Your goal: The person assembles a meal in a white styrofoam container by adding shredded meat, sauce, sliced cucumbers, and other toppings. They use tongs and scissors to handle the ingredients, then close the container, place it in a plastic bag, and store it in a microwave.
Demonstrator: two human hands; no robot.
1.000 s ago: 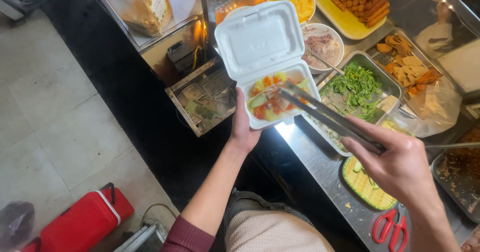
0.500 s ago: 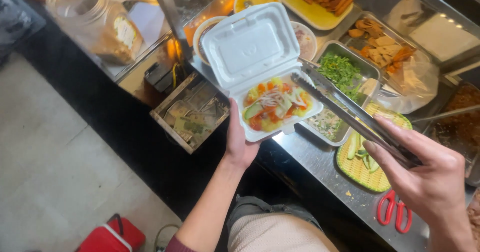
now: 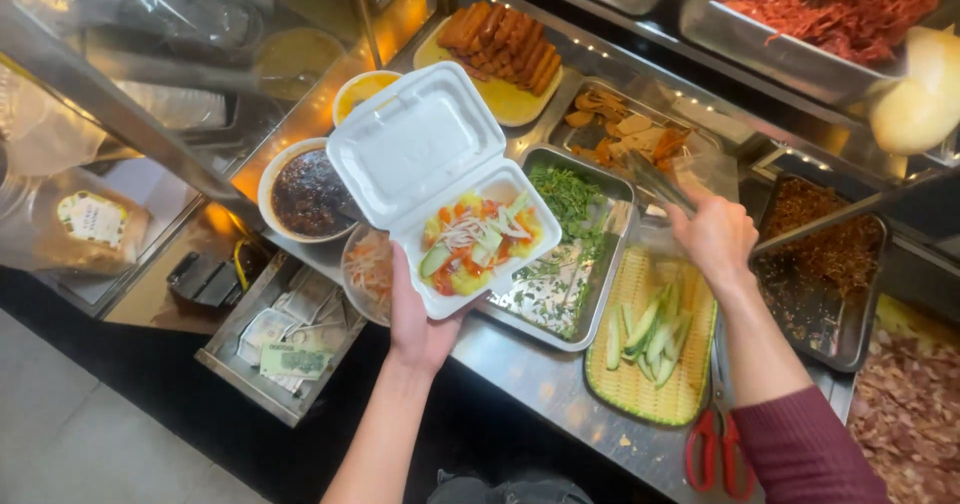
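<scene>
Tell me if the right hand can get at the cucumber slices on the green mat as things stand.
Probably yes. The right hand hovers just above the cucumber slices on the green mat, and nothing covers them. But it already grips metal tongs pointing away toward the tray behind, so it would have to swing them back.

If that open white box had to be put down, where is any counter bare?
Only the steel strip along the near edge, between the herb tray and cucumber tray, is bare. Behind, bowls and trays sit edge to edge. Left hand holds the foam box; right hand holds tongs.
</scene>
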